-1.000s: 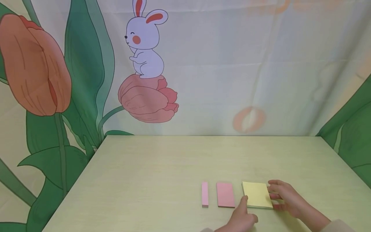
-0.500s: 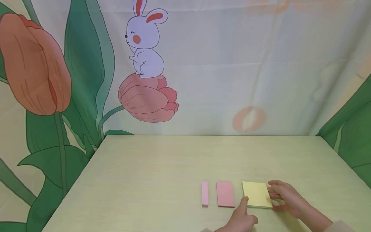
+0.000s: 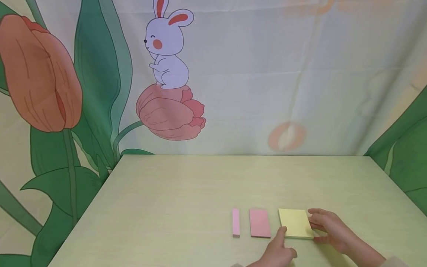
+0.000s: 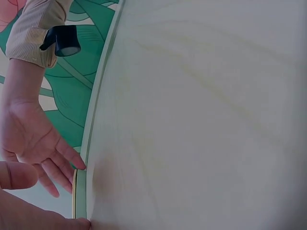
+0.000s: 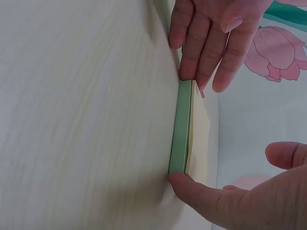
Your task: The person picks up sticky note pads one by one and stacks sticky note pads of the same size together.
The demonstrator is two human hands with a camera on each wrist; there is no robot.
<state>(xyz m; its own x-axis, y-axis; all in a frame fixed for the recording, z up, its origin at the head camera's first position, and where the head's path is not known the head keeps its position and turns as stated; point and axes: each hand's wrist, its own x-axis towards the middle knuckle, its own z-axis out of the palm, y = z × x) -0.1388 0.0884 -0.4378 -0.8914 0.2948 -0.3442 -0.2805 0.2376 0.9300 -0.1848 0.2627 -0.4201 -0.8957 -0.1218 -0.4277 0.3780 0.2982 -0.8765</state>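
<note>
A square yellow sticky-note pad [image 3: 295, 223] lies on the table, with a green pad [image 5: 180, 127] flush beneath it in the right wrist view. My left hand [image 3: 276, 249] touches the stack's near left corner with its fingertips. On the other side my right hand [image 3: 331, 230] rests its fingertips against the right edge. In the right wrist view the left hand's fingers [image 5: 216, 43] are straight, and the right hand [image 5: 254, 196] touches the stack's lower end. Left of the stack lie a pink rectangular pad [image 3: 259, 223] and a narrow pink pad [image 3: 235, 223], apart from each other.
The pale wooden table [image 3: 166, 200] reaches back to a cloth backdrop [image 3: 247, 74] printed with tulips and a white rabbit. In the left wrist view a dark camera [image 4: 64, 40] is strapped at the right sleeve.
The yellow pad's right edge has shifted very slightly left. Both hands keep nearly the same place at the stack, and the pink pads stay where they were.
</note>
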